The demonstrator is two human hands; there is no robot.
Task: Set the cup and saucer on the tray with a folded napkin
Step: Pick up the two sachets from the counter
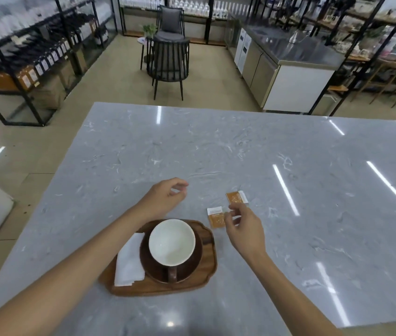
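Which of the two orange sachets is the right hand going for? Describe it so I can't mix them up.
Start at the wooden tray near the front edge of the marble counter. Just beyond its far right corner, the nearer orange sachet lies at the right hand fingertips. Its twin, the farther sachet, lies apart on bare marble.

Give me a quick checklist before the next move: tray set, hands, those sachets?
1. Cup on saucer: ok.
2. Saucer on wooden tray: ok.
3. Folded napkin on tray, left of saucer: ok.
4. Left hand holds nothing, loosely curled over the counter: ok.
5. Right hand at the near sachet; actual pinch: cannot tell.
6. Far sachet off the tray, on counter: ok.
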